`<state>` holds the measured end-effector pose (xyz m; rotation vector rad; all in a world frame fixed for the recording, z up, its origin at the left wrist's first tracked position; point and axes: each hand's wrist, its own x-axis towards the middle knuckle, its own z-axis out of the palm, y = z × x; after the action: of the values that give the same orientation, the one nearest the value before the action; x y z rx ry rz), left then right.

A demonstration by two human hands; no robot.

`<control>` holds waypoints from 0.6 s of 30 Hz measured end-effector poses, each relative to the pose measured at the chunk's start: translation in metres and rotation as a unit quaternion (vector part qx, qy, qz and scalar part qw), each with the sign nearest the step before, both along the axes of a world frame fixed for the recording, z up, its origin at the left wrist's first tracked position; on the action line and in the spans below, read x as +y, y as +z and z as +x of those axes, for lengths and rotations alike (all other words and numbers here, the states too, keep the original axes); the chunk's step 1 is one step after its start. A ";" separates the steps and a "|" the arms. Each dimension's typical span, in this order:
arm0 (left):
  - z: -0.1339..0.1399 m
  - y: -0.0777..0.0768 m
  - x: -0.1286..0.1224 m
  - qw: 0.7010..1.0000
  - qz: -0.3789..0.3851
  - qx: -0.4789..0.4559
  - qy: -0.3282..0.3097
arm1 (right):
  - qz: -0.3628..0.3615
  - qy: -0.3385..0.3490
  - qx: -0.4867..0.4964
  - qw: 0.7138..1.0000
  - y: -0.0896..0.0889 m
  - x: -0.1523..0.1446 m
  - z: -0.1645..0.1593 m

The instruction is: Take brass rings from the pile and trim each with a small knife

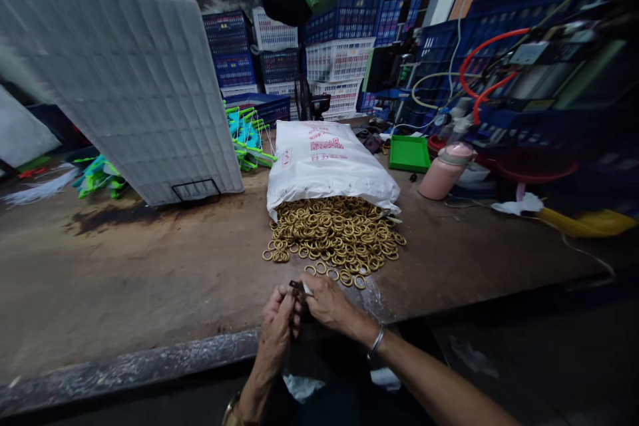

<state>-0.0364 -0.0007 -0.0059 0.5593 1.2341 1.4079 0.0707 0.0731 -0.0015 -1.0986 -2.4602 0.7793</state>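
Note:
Both hands meet over the table's front edge, just short of a pile of brass-coloured rings (339, 229). My left hand (278, 319) is closed, thumb and fingers pinched together; what it pinches is hidden. Fingers bent, my right hand (329, 303) grips a small dark piece (296, 286) that sticks out between the two hands, its kind unclear. Something white shows at the right fingertips. The rings spill from the mouth of a white printed sack (329, 160) lying on the table. Several loose rings (333, 274) lie closest to my right hand.
A pale ribbed panel (134, 86) stands at left, with green and blue pieces (247, 136) behind it. At right are a green tray (409, 153), a pink bottle (446, 173) and a machine with orange hoses (466, 70). Stacked crates (339, 56) line the back.

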 end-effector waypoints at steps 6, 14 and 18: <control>-0.001 -0.005 0.001 1.000 0.005 0.008 0.002 | 0.035 0.047 -0.074 0.996 0.006 -0.006 0.001; -0.002 -0.002 0.002 0.998 -0.005 0.062 0.011 | 0.030 0.051 -0.105 0.993 0.015 -0.010 -0.001; -0.001 0.001 0.001 0.997 -0.017 0.071 0.014 | 0.041 0.041 -0.121 0.991 0.016 -0.009 -0.001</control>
<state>-0.0377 0.0007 -0.0051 0.6288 1.3812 1.3867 0.0694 0.0643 0.0147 -1.1259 -2.7273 0.5930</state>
